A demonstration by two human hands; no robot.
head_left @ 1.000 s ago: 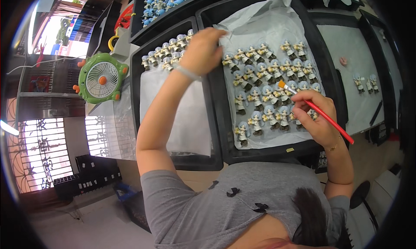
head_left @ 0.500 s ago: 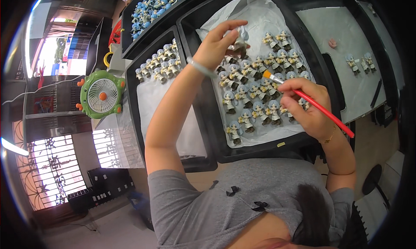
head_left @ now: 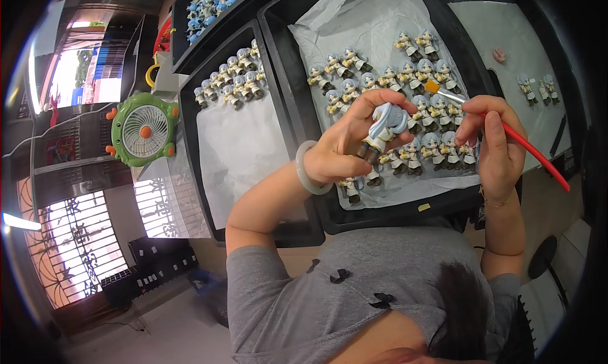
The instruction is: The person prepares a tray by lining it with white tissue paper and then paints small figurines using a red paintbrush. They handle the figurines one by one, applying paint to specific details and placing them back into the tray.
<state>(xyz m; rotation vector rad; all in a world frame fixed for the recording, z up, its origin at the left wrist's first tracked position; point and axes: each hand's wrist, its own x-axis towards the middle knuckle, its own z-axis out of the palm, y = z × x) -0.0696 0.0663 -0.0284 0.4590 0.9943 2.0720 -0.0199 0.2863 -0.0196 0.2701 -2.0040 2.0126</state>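
Note:
A small figurine (head_left: 384,128) with pale blue-grey hair, a white outfit and dark boots is gripped by the fingers of my left hand (head_left: 347,139), above the near part of the tray. To its right, my right hand (head_left: 497,136) pinches a paintbrush (head_left: 529,150) with a red handle and a flat yellow-orange bristle tip, pointing up and left. Brush tip and held figurine are apart. Rows of similar figurines (head_left: 437,111) lie on white paper (head_left: 361,22) in the large black tray (head_left: 278,47) beneath both hands. My left hand hides some of them.
A second black tray (head_left: 201,168) at left holds more such figurines (head_left: 235,73). Blue pieces (head_left: 212,9) fill a bin at the far left. A green fan (head_left: 144,128) stands left of the trays. On the right lie a few figurines (head_left: 537,89) and a small pink piece (head_left: 499,55).
My left hand has come nearer and to the right with the figurine, from the tray's far side. My right hand has shifted slightly right with the paintbrush. The view has shifted a little.

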